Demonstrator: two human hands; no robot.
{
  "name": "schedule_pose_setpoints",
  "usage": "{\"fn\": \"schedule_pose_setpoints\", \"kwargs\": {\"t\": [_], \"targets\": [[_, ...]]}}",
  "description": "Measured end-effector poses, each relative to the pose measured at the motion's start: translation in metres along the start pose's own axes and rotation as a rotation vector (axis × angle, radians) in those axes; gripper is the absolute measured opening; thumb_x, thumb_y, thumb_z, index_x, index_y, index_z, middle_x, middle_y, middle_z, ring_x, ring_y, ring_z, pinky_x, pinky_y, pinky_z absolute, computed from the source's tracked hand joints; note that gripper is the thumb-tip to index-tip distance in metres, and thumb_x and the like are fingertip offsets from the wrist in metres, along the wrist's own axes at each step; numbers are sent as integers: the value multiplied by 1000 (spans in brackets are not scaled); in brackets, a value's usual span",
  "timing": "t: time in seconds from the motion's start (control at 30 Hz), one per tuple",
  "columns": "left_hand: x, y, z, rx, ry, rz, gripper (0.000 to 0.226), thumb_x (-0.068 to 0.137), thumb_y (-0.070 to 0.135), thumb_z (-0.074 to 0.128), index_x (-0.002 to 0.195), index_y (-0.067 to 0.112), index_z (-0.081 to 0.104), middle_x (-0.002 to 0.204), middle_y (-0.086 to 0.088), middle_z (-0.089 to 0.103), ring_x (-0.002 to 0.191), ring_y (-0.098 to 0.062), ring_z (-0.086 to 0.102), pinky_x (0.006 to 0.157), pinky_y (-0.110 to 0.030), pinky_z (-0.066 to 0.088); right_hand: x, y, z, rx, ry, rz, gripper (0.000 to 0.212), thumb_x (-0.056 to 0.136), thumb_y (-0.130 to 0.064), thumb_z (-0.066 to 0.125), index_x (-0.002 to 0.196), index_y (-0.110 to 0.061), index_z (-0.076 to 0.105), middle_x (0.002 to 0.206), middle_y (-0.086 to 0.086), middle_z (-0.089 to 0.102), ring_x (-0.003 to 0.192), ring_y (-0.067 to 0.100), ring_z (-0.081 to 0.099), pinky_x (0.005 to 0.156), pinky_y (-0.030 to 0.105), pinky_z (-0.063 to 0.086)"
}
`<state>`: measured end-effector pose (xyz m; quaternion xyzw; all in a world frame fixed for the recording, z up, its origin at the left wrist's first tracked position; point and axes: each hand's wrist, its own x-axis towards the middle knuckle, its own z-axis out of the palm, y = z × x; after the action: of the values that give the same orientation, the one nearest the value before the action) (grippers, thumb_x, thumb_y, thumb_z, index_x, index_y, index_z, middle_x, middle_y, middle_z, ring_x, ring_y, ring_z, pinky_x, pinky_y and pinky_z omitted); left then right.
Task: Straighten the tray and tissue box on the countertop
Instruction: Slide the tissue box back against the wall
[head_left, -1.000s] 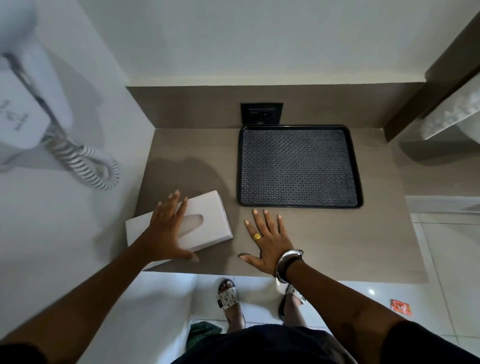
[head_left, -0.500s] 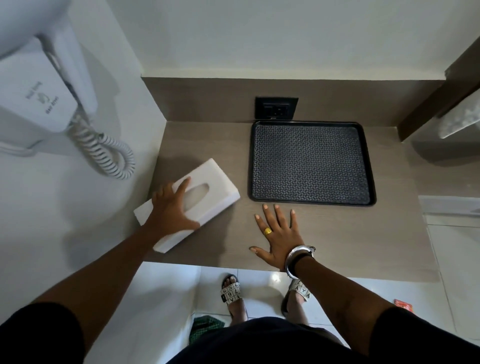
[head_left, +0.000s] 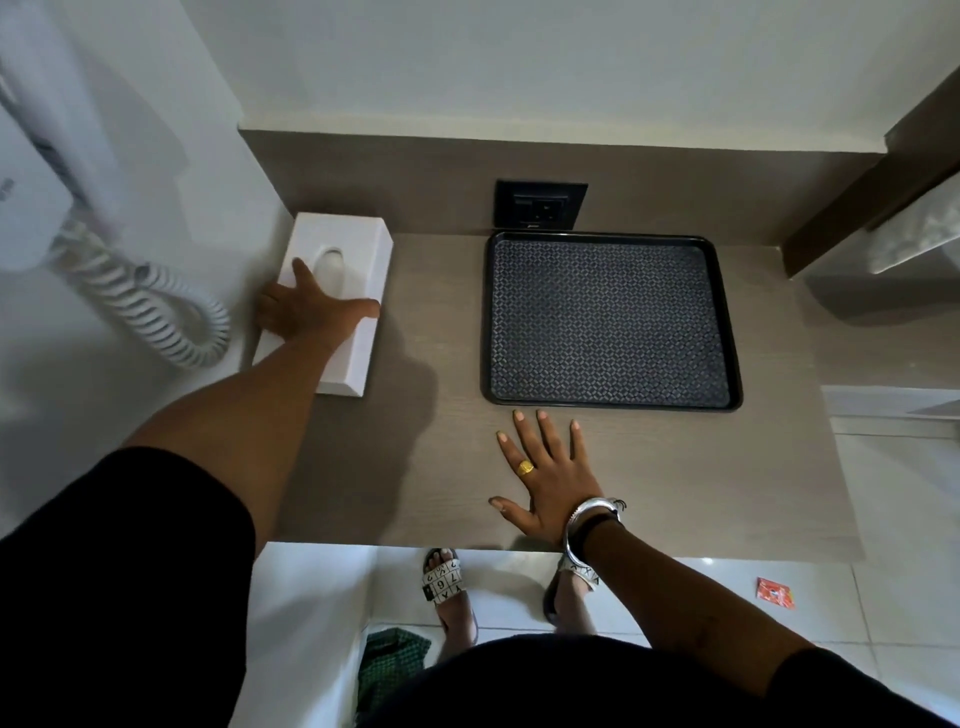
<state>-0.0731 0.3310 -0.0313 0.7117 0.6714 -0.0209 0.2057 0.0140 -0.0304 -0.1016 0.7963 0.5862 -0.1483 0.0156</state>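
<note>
The white tissue box (head_left: 358, 260) lies lengthwise in the back left corner of the grey countertop (head_left: 675, 467), against the left wall and close to the back panel. My left hand (head_left: 306, 312) rests on top of it, fingers spread across the lid with the thumb at its right edge. The black patterned tray (head_left: 610, 319) sits squarely at the back centre, just below the socket. My right hand (head_left: 545, 478) lies flat and open on the countertop in front of the tray's near edge, fingertips just short of it.
A black wall socket (head_left: 540, 203) is set in the back panel behind the tray. A white wall-mounted hair dryer with a coiled cord (head_left: 150, 306) hangs on the left wall. My sandalled feet (head_left: 447, 587) and a red wrapper (head_left: 774, 592) are on the tiled floor.
My left hand has pushed the tissue box from the front left, turning it from slanted to lengthwise in the back left corner. My right hand has stayed flat before the tray.
</note>
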Motion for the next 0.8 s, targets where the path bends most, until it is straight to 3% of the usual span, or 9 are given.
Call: {"fn": "schedule_pose_setpoints", "kwargs": {"t": [0.23, 0.43, 0.6, 0.7, 0.8], "targets": [[26, 6, 9, 23, 68, -55, 131, 46, 68, 81, 152, 34, 13, 155, -27, 16, 144, -45, 17, 118, -56, 12, 3, 1, -1, -29, -26, 6, 86, 84, -74, 37, 154, -24, 28, 163, 11, 23, 148, 40, 22, 112, 71, 19], [27, 9, 12, -3, 65, -44, 127, 53, 69, 79, 154, 28, 12, 159, -27, 9, 149, -43, 8, 121, -53, 5, 3, 1, -2, -34, -29, 8, 86, 84, -75, 35, 153, -24, 29, 163, 11, 24, 147, 40, 24, 112, 70, 18], [3, 1, 19, 51, 208, 221, 104, 76, 74, 53, 154, 13, 22, 162, -24, 7, 151, -40, 4, 120, -61, 4, 3, 0, -2, -27, -6, 4, 87, 82, -75, 40, 151, -23, 34, 161, 12, 30, 145, 40, 28, 110, 70, 21], [-24, -18, 31, 172, 247, 455, 103, 78, 80, 37, 155, 15, 16, 163, -22, 4, 152, -37, 2, 117, -57, -7, 2, 0, -3, -18, -17, 8, 86, 83, -75, 37, 152, -23, 34, 162, 11, 27, 147, 40, 26, 111, 70, 20], [-36, -45, 40, 320, 254, 645, 105, 76, 85, 32, 155, 18, 14, 163, -21, 8, 152, -37, 9, 118, -58, 0, 2, 0, -4, -19, -47, 14, 87, 84, -76, 35, 154, -25, 30, 163, 10, 23, 148, 39, 21, 113, 70, 16]]}}
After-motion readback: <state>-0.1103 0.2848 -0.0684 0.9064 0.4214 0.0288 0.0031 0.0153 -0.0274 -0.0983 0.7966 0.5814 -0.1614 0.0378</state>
